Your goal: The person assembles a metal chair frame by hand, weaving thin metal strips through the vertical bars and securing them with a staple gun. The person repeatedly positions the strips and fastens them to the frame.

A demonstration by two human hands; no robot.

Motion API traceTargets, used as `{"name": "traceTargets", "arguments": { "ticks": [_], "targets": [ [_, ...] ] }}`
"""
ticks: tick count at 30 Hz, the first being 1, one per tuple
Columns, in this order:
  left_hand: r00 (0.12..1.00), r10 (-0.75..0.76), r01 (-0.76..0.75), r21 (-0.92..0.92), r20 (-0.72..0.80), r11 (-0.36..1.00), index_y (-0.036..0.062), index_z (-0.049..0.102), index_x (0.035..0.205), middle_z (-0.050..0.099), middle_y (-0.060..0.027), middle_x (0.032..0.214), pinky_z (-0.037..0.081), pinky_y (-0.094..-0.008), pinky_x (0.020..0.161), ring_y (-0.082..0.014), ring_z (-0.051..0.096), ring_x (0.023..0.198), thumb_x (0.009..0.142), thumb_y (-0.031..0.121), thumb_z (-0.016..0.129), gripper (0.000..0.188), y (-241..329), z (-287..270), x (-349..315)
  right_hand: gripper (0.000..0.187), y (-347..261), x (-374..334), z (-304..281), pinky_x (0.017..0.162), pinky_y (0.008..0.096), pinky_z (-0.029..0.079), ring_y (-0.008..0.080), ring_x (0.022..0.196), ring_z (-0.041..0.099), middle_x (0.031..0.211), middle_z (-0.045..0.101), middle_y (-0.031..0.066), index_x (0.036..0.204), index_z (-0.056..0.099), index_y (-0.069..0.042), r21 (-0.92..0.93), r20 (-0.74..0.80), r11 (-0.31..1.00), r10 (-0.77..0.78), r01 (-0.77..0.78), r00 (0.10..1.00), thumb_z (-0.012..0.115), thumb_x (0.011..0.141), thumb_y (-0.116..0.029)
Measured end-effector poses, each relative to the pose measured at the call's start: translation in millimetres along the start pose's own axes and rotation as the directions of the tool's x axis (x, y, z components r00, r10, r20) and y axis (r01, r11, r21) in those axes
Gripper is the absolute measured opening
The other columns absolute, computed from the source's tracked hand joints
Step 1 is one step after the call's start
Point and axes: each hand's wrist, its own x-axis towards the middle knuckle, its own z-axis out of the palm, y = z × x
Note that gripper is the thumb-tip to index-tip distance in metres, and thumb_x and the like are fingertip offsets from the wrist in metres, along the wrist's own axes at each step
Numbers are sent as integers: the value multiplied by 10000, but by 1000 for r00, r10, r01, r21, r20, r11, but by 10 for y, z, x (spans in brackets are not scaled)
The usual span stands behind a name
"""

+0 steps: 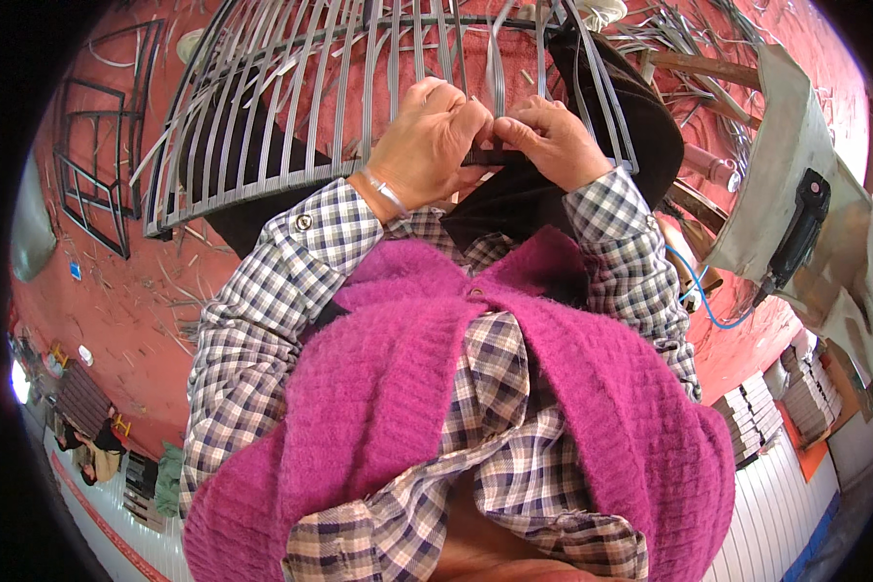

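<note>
hands: my left hand (427,136) and right hand (553,136) touch, both on the frame strip (490,156) | slatted frame (359,97) behind and left of hands, lying on the floor (136,301) | wire racks (102,165) far left | power tool (795,233) on bench (795,126), right | stacked strips (766,417) lower right

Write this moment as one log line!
left hand: pinching dark strip | right hand: pinching same strip | woven frame: behind hands

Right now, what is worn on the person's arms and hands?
Both hands, left and right, are bare. Checked shirt sleeves in dark and white cover both forearms, under a fuzzy magenta vest. A thin silvery bracelet circles the left wrist.
</note>
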Motion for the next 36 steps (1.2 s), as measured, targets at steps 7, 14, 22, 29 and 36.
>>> {"name": "traceTargets", "arguments": {
  "ticks": [7, 14, 22, 29, 36],
  "targets": [
    [998, -51, 51, -3, -31, 999, 103, 467, 842, 492, -17, 775, 382, -383, 825, -231, 498, 792, 622, 270, 786, 422, -60, 89, 9, 216, 39, -53, 203, 616, 264, 460, 125, 679, 598, 679, 612, 44, 888, 628, -7, 910, -62, 399, 401, -113, 914, 546, 926, -202],
    [998, -54, 53, 38, 16, 998, 111, 471, 835, 486, -14, 768, 375, -395, 837, -223, 500, 796, 623, 252, 779, 400, -97, 175, 25, 206, -846, -540, -11, 472, 239, 292, 84, 496, 372, 628, 449, -13, 845, 541, -26, 892, 117, 335, 475, -303, 872, 459, 936, -192],
    [954, -204, 251, -211, 220, 945, 75, 484, 902, 528, -31, 772, 439, -356, 716, -227, 546, 775, 740, 121, 625, 220, -153, 71, 73, 254, -500, -516, -198, 611, 242, 393, 100, 599, 435, 709, 493, -12, 1092, 558, 13, 767, -168, 639, 275, -50, 947, 407, 979, -158],
    [915, -391, 402, -309, 100, 862, 7, 472, 899, 576, -108, 726, 479, -334, 622, -222, 622, 682, 825, 77, 453, 104, -230, 113, 62, 219, 72, 151, 3, 554, 186, 422, 46, 601, 491, 701, 553, -30, 1045, 659, -20, 699, 103, 615, 418, -364, 903, 552, 920, -163],
    [887, -415, 461, -419, 200, 783, 11, 517, 859, 543, -108, 703, 456, -359, 627, -244, 572, 675, 870, 157, 518, 146, -204, 107, 102, 226, 102, 235, 11, 567, 211, 483, 74, 614, 566, 728, 610, 20, 1019, 665, -10, 637, 80, 679, 414, -366, 907, 600, 899, -191]
  ]
}}
